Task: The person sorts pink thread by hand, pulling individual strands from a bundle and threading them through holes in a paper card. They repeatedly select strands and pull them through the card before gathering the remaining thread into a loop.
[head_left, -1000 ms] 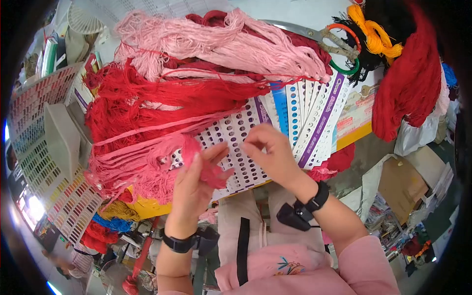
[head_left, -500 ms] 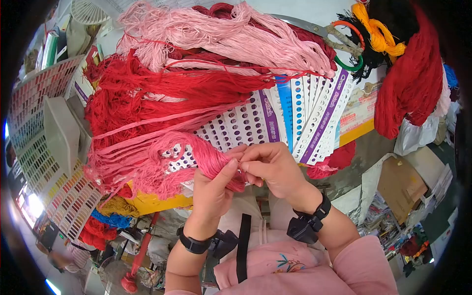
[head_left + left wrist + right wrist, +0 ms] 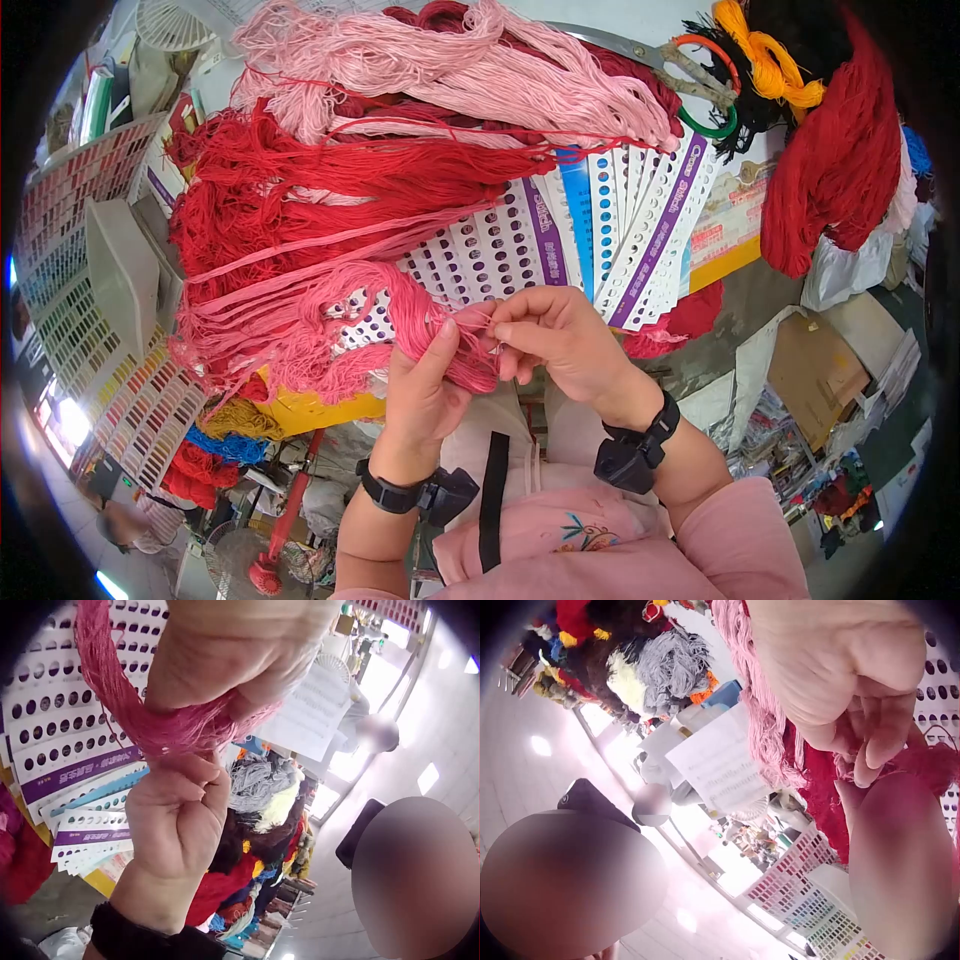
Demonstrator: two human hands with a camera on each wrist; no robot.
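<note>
My left hand [image 3: 430, 395] grips a bundle of pink embroidery thread [image 3: 408, 312], its thumb laid across the strands. Fingers of my right hand [image 3: 560, 345] pinch fine strands at the bundle's near end, close to the left fingertips. In the left wrist view the pink thread [image 3: 169, 731] loops down from the upper left and passes under the left hand [image 3: 232, 660]. Below it the right hand [image 3: 176, 821] has curled fingers against the thread. The left end of the bundle runs into more loose pink thread [image 3: 250, 345] on the table.
Red thread [image 3: 330, 200] and pale pink thread [image 3: 480, 80] lie heaped beyond my hands. Punched cards [image 3: 480, 245] fan out beneath. Scissors [image 3: 695, 75] with orange and green handles lie at the back right. A dark red hank [image 3: 835, 170] hangs over the right table edge.
The hands were apart a second ago; they have come together at the end of the pink bundle. Since half a second ago, fine strands have spread between the left thumb and right fingers.
</note>
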